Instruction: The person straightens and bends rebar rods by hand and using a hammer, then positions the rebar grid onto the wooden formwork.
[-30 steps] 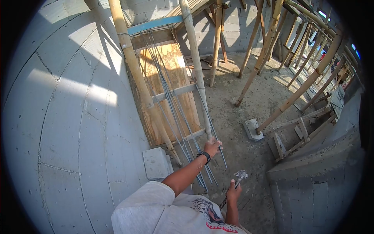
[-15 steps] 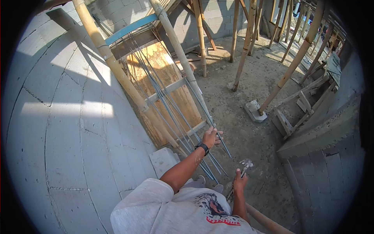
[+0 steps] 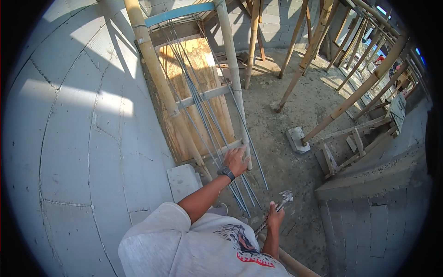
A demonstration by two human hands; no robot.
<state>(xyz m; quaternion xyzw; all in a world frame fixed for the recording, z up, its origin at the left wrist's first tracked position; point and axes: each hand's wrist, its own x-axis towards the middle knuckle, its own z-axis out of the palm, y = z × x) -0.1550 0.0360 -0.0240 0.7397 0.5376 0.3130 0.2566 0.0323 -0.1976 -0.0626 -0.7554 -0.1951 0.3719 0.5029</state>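
Note:
My left hand (image 3: 236, 160), with a dark watch on its wrist, reaches over the lower rung of a bamboo ladder (image 3: 225, 51). Its fingers are stretched out and apart; whether they touch the rods beneath is hard to tell. Several thin metal rods (image 3: 201, 110) lie lengthwise along the ladder, their near ends spread out close to my feet. One separate rod (image 3: 255, 150) slants to the right of that hand. Lower right, my right hand (image 3: 276, 216) is closed around the handle of a hammer (image 3: 286, 197), its pale, smeared head pointing up.
A plywood sheet (image 3: 210, 69) lies behind the ladder. Grey block wall (image 3: 69, 152) rises on the left, and another low wall (image 3: 364, 184) on the right. Bamboo props (image 3: 311, 51) stand on the rough floor, one by a concrete block (image 3: 298, 140). A wooden frame (image 3: 355, 143) lies at right.
My left hand has shifted left, away from the separate rod and toward the ladder rung and the bundled rods. My right hand still holds the hammer. The view has turned slightly.

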